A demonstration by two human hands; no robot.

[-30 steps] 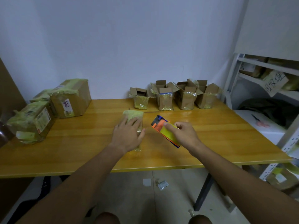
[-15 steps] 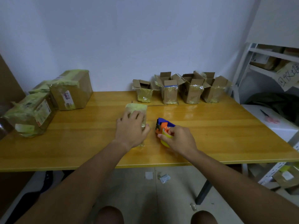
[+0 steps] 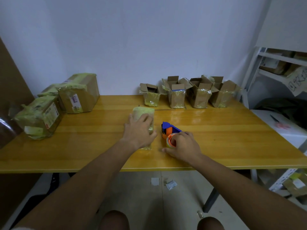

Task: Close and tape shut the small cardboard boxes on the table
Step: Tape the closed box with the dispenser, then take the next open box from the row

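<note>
Two hands on the table point(image 3: 232, 140).
Left hand point(image 3: 139, 131) lies flat, fingers spread, on the taped box point(image 3: 142, 112); right hand point(image 3: 183, 146) grips the tape dispenser point(image 3: 168, 130).

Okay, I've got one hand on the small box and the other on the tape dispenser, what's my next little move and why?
Probably let go of the blue and orange tape dispenser and move the small tape-wrapped cardboard box aside. The right hand has the dispenser resting on the yellow wooden table, and the box under the left hand looks fully taped. Four open-flapped boxes wait at the back.
</note>
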